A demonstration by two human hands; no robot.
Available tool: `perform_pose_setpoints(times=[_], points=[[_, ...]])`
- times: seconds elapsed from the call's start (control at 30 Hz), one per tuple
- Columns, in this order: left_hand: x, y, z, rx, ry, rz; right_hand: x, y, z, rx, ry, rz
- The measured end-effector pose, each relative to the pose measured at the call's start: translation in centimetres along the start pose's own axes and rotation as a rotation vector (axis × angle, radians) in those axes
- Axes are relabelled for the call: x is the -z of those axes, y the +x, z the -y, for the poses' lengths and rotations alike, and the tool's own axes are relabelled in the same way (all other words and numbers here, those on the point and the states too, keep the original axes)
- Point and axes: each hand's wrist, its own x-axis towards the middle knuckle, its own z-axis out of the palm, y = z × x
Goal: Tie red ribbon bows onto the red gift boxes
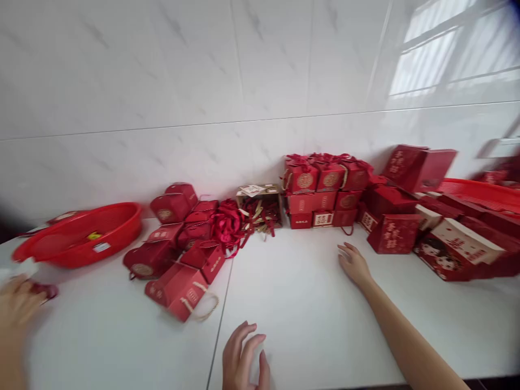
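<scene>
My right hand [354, 264] lies flat on the white table [309, 303], fingers stretched out and open, holding nothing. It is just in front of a stack of red gift boxes [320, 192] and beside a larger red box [393, 233]. My left hand [244, 360] rests at the near edge of the table, its fingers loosely curved and apart, empty. A heap of small red handled boxes [182, 254] lies ahead of it to the left, the nearest one [182, 292] with a rope handle.
Another person's blurred hand [18, 306] is at the far left, touching something small and dark red [49, 291]. A red plastic basket [81, 233] sits at back left, red ribbons [227, 225] and an open carton [262, 203] by the tiled wall, and more red boxes [459, 244] at right.
</scene>
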Motion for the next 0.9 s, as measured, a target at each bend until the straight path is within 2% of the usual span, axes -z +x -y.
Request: perform_pose_setpoints(times=[0.07, 0.2, 0.27, 0.37, 0.43, 0.53, 0.6, 0.67, 0.73, 0.8, 0.9], points=[[2.3, 0.2, 0.4, 0.065, 0.168, -0.091, 0.7, -0.8, -0.2, -0.007, -0.01, 0.056], [7.0, 1.7, 2.7, 0.408, 0.46, -0.195, 2.0, -3.0, -0.4, -0.016, -0.038, 0.099], [8.9, 3.0, 4.6, 0.561, 0.477, -0.169, 2.4, -3.9, -0.4, -0.023, -0.055, 0.108], [10.7, 5.8, 7.9, 0.773, 0.37, 0.029, 2.6, -4.8, -0.3, -0.011, -0.086, 0.153], [11.4, 7.7, 10.0, 0.778, 0.218, 0.066, 2.7, -5.3, -0.3, 0.006, -0.115, 0.194], [11.8, 10.0, 12.5, 0.675, -0.029, -0.04, 3.2, -6.0, -0.4, 0.02, -0.141, 0.235], [12.0, 10.6, 13.4, 0.635, -0.149, -0.064, 3.7, -6.7, -0.7, 0.023, -0.143, 0.254], [12.0, 10.1, 13.4, 0.622, -0.197, -0.043, 4.3, -7.7, -1.1, 0.038, -0.167, 0.276], [11.5, 8.6, 12.6, 0.614, -0.227, -0.004, 4.7, -9.1, -1.5, 0.08, -0.227, 0.303], [10.4, 6.4, 10.7, 0.613, -0.283, 0.043, 4.9, -10.9, -1.6, 0.12, -0.306, 0.318], [7.6, 2.6, 6.7, 0.619, -0.343, 0.085, 4.9, -13.6, -1.5, 0.144, -0.41, 0.323]])
